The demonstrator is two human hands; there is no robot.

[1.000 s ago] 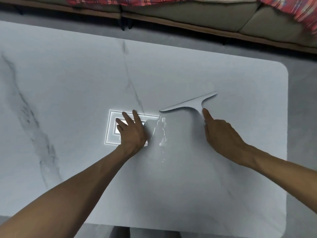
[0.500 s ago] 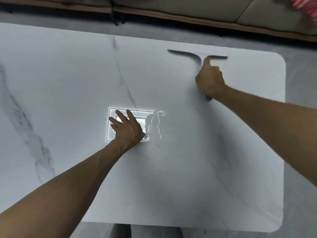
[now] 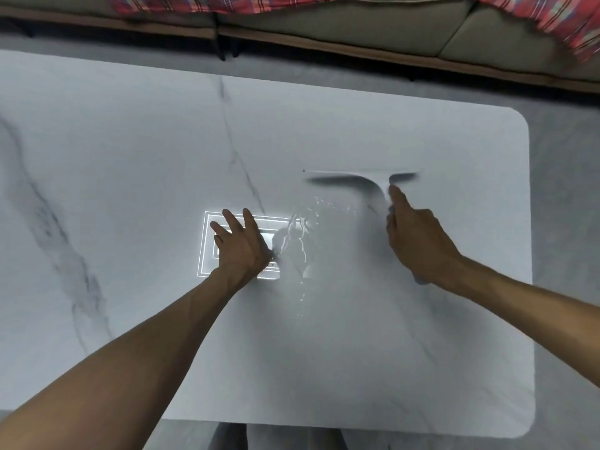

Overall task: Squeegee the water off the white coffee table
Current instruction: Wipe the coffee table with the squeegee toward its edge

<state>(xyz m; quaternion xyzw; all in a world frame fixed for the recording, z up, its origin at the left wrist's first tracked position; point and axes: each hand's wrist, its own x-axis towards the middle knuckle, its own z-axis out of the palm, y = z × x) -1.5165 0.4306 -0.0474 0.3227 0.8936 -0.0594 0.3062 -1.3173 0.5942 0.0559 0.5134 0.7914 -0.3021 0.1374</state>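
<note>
Right hand (image 3: 418,241), grip curled round squeegee (image 3: 367,181) (blade blurred), left hand (image 3: 242,251) flat on table (image 3: 130,157) beside water (image 3: 295,241)

White coffee table (image 3: 130,164), grey veins running across it, rounded corners on the right. Near the middle sits a puddle of water (image 3: 300,245), droplets scattered toward the far edge. Left hand (image 3: 242,251) lies flat just beside the puddle; the blurred squeegee (image 3: 354,179) is beyond it, nearer the far right corner.

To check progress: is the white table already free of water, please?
No, water glistens on the table beside the left hand.
</note>
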